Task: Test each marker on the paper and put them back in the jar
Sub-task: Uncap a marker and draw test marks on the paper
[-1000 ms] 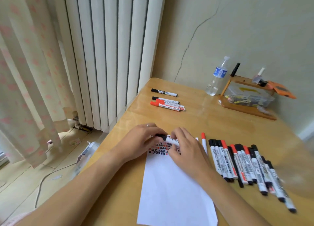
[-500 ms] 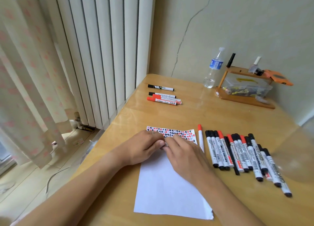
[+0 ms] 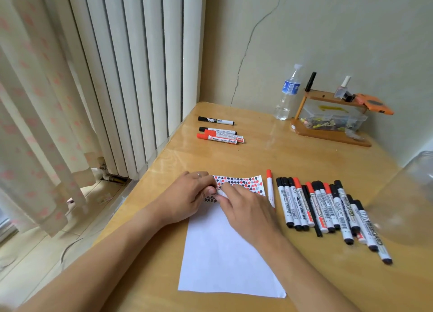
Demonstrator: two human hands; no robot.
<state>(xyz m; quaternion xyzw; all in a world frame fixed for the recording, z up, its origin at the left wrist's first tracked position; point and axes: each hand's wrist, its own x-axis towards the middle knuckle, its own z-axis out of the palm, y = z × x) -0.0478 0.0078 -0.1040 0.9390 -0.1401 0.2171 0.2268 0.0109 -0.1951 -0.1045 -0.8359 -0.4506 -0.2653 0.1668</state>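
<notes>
A: Where are the hands?

B: Both at the middle of the frame, over the upper part of the paper (image 3: 225,253). The left hand (image 3: 187,198) and right hand (image 3: 248,208) meet fingertip to fingertip around something small and white, probably a marker, though it is almost wholly hidden.

A: And the grip on each side?

B: Fingers curled on both, pinching that white piece between them. What exactly each one holds, I cannot tell.

A: The paper itself?

B: It lies flat on the surface (image 3: 269,154); red and black test marks fill its top strip, with a few black ones just below the left fingers.

A: The other markers?

B: A row of markers (image 3: 328,208) lies right of the paper, one red-capped marker (image 3: 270,187) along its edge. Four more markers (image 3: 220,132) lie toward upper centre. The clear jar (image 3: 407,194) sits at the right edge.
</notes>
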